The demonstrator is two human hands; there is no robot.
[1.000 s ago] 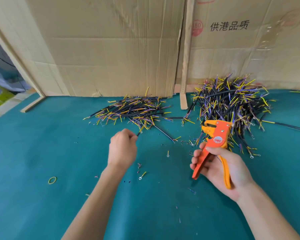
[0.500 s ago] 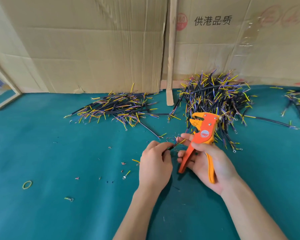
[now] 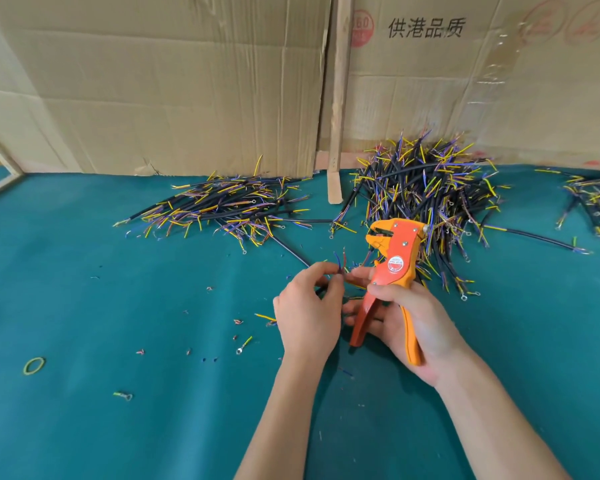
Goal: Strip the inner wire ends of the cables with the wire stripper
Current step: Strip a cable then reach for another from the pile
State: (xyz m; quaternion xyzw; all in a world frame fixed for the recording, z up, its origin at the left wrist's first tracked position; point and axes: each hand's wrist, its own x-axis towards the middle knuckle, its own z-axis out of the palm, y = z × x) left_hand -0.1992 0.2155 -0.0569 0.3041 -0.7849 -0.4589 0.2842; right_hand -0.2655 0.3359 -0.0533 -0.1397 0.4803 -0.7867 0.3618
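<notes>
The person's left hand hovered over the middle of the green-covered bench, its fingers curled in a pinching grip on one short cable whose thin blue and red inner wires stuck up above the fingertips. The fingertips of the right hand touched that same cable end, just beside the left. The right hand's grip was wrapped around the orange wire stripper, thumb across the body and the handles lying in the palm, spread apart. The tool's head pointed up and away towards the far edge, its mouth just beside the wires but not on them, as far as I could see.

Behind the hands, against the far edge, lay two heaps of black cables with yellow, blue and purple ends: a flatter left pile and a taller right pile directly behind the stripper. A third bunch sat at the far right edge. Sheets of cardboard stood along the far edge, with a wooden strip leaning between them. Small snippets of insulation and loose wire bits were scattered over the middle of the bench, and a yellow rubber band lay towards the left edge.
</notes>
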